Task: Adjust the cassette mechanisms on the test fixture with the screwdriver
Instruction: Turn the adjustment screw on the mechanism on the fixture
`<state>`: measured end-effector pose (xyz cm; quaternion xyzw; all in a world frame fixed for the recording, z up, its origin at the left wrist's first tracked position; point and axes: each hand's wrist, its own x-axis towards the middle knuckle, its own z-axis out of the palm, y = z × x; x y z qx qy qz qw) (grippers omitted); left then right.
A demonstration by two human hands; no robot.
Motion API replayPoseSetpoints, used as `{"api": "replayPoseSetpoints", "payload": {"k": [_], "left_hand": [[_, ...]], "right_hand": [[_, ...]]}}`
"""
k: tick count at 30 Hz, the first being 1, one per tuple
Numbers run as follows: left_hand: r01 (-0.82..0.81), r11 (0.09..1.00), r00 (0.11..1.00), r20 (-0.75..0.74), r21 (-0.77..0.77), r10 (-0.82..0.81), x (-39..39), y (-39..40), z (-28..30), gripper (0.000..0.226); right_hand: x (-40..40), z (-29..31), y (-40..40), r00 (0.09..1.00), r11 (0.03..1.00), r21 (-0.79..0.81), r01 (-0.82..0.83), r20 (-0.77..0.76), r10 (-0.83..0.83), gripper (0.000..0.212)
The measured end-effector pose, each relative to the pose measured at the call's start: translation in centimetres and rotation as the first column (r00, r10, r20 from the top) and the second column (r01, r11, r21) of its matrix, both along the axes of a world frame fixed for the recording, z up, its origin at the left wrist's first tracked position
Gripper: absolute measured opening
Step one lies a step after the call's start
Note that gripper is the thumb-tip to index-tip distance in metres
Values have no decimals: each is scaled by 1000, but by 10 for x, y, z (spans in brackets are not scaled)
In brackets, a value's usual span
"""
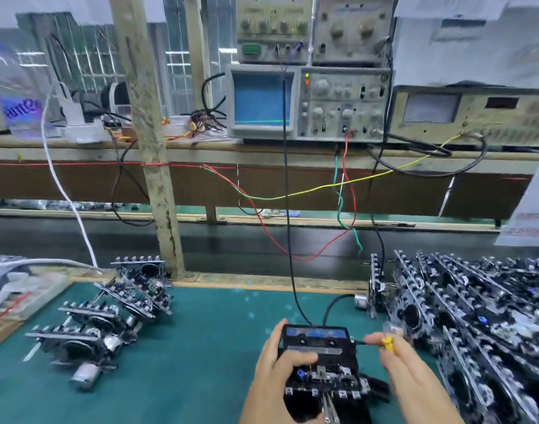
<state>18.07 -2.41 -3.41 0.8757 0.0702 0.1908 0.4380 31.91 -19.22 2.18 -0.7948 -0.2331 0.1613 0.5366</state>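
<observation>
Now | left hand (280, 362) grips cassette mechanism (321, 359) | right hand (405, 371) pinches screwdriver (387, 344) at 3 o'clock | green mat (207, 347) | oscilloscope (308, 102) at 12.

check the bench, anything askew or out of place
Nothing looks damaged or spilled. The finished mechanisms left of the fixture lie tipped at mixed angles, and loose wires sag across the shelf front.

Oscilloscope (262, 101) with green trace on wooden shelf (201, 149) above teal mat (201, 347).
</observation>
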Motion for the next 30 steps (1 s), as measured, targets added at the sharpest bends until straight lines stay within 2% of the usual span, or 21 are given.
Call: {"api": "replayPoseSetpoints", "payload": {"k": [1,3,5,7,11,13,15,18,19,22,25,27,30], "left_hand": [[-40,999,999,-9,19,41,1,2,-3,88],[-206,978,972,110,-6,206,5,-7,-8,70],[-246,969,959,144,5,243,6,-15,-11,67],[-236,970,961,137,-54,242,6,-12,-11,68],[-229,973,964,137,-11,228,4,-13,-10,64],[-236,972,964,124,-22,236,4,-17,-7,62],[-210,976,973,87,-61,215,3,-11,-1,62],[13,994,995,-96,-110,-23,1,2,12,67],[16,995,995,-96,-97,-26,1,3,11,66],[-183,983,978,99,-28,185,1,-8,-1,58],[-213,975,967,129,-58,219,-2,-17,-1,57],[-219,972,967,115,-84,228,-3,-16,1,57],[-212,974,968,117,-83,221,-3,-17,2,57]], "right_hand": [[0,2,-5,997,998,-40,-54,51,56,29],[-1,7,-14,983,986,-86,-141,105,150,36],[-1,12,-17,980,985,-39,-166,109,169,39],[-2,17,-19,986,989,62,-135,104,128,32],[-7,22,-16,985,962,256,-93,165,51,13],[-9,22,-16,971,962,259,-92,239,29,17],[-12,20,-14,972,963,246,-109,229,52,16],[-11,16,-10,977,946,259,-192,138,161,27],[-10,13,-8,972,942,262,-211,162,173,26],[-10,2,-4,934,953,212,-216,328,139,14],[-16,-10,-3,891,973,142,-182,443,102,3],[-20,-19,-5,893,978,127,-168,440,96,7],[-25,-27,-9,921,960,186,-211,367,131,15]]}}
